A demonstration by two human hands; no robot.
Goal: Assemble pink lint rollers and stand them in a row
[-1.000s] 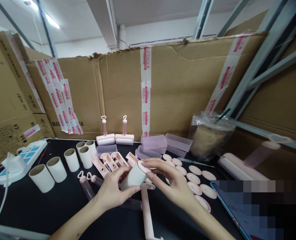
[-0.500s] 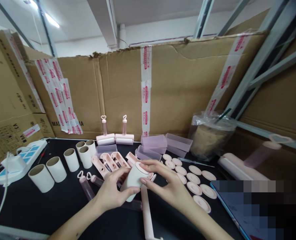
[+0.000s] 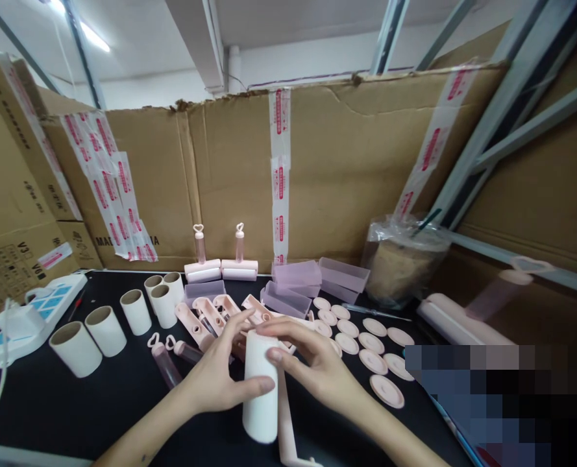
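In front of me a white lint roller refill (image 3: 260,405) stands nearly upright between my hands, its lower end toward me. My left hand (image 3: 220,375) grips its left side, with the thumb across the front. My right hand (image 3: 312,360) curls over the upper end, fingers on top and thumb on the right side. The fingers partly cover that end, where a pale edge shows. Just behind lie pink lint roller frames (image 3: 215,316), and a pale pink roller arm piece (image 3: 287,421) lies beneath. To the right of my right hand, several pink round end caps (image 3: 373,362) are spread out.
White paper rolls (image 3: 106,331) stand at the left, beside a power strip (image 3: 39,311). Pink handles with heart loops (image 3: 164,363) lie nearer. Translucent purple covers (image 3: 298,275), finished lint rollers (image 3: 239,269) and a bagged drink cup (image 3: 398,266) line the cardboard wall (image 3: 230,175).
The roll has tipped so that more of its side now faces me and its lower end reaches nearer. My right hand's fingers have shifted over its upper end.
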